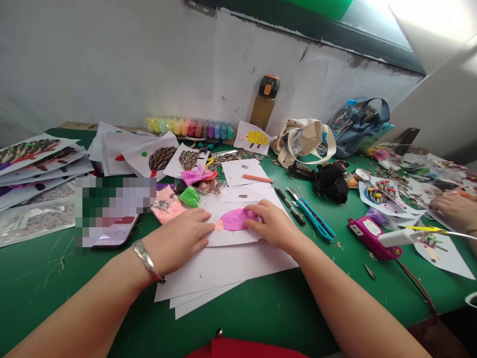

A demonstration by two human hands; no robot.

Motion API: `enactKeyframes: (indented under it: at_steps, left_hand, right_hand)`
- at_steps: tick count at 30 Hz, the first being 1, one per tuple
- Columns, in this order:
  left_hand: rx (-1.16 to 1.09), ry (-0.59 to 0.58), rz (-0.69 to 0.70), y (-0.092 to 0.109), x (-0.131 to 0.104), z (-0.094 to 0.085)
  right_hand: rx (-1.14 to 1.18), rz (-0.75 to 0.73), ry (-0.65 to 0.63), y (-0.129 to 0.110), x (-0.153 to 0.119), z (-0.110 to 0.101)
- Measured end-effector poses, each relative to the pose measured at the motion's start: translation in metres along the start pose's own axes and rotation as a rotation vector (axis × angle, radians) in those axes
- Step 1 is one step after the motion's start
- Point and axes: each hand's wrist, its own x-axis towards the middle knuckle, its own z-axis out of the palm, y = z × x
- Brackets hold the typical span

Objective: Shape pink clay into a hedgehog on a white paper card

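Observation:
A flattened oval of purple modelling clay lies on a small white sheet of paper, with a small peach clay piece joined at its left end. My left hand rests flat on the paper with its fingers stretched out, the fingertips beside the peach piece. At the other end, my right hand touches the purple clay's right edge, thumb and fingers apart. Its fingers partly cover that edge. Beneath lies a stack of larger white sheets. Packets of peach clay and green clay lie just beyond my left hand.
Right of the paper lie a blue utility knife, a black pen and a magenta device with a cable. A phone sits at left. Behind stand a bottle and seed-covered pictures. Another person's hand is far right.

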Motion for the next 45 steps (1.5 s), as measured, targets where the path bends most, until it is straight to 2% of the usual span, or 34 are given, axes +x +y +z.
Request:
enactKeyframes:
  at_steps: [3,6,12,18,25,31,37,39,42,45]
  left_hand:
    - [-0.019,0.020,0.007,0.000,0.000,0.000]
    - [0.004,-0.015,-0.004,0.001,0.000,-0.001]
    - [-0.006,-0.022,-0.001,0.001,0.000,-0.001]
    - [-0.023,-0.003,-0.010,0.002,0.000,-0.001]
    - [-0.011,-0.010,-0.015,0.000,0.000,0.001]
    - [0.013,-0.020,-0.017,0.002,0.000,-0.001]
    - [0.055,-0.054,-0.021,0.004,0.001,-0.002]
    - [0.056,-0.053,-0.018,0.004,0.000,-0.001]
    - [0.052,-0.053,-0.024,0.004,0.000,0.000]
    - [0.047,-0.049,-0.027,0.004,0.000,0.001]
  right_hand:
    - [-0.046,-0.014,0.000,-0.001,0.003,0.003]
    - [-0.066,-0.031,0.008,0.000,0.004,0.002]
    - [0.111,0.074,-0.002,0.006,0.002,-0.001]
    - [0.002,0.054,-0.001,0.002,0.002,0.001]
    - [0.108,0.087,-0.009,0.006,0.003,-0.003]
    - [0.027,0.062,-0.021,0.001,0.002,-0.003]
    - [0.106,0.109,-0.067,-0.001,0.004,-0.008]
    - [0.029,0.120,-0.060,-0.008,0.005,-0.005]
    - [-0.214,0.121,-0.010,-0.021,0.005,0.003]
    - [-0.299,0.126,-0.008,-0.028,0.005,0.006]
